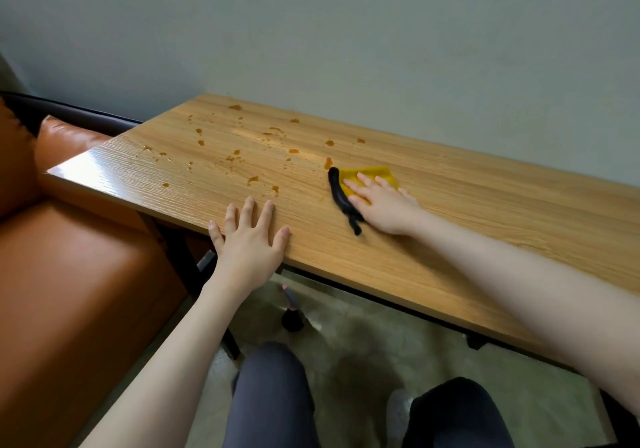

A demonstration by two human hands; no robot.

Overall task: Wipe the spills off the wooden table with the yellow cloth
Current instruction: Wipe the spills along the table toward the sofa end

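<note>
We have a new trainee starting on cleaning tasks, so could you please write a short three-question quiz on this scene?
1. True or false: the right hand presses flat on the cloth.
2. Where do most spills lie from the cloth? A) toward the sofa B) toward the far right end C) under the table
3. Fill in: the left hand rests on the table's near ____.

Key
1. True: its fingers lie straight on the yellow cloth, beside its black edge.
2. A: the brown drops spread over the table's left part.
3. Edge: the fingers lie spread on the top and hold nothing.
</note>
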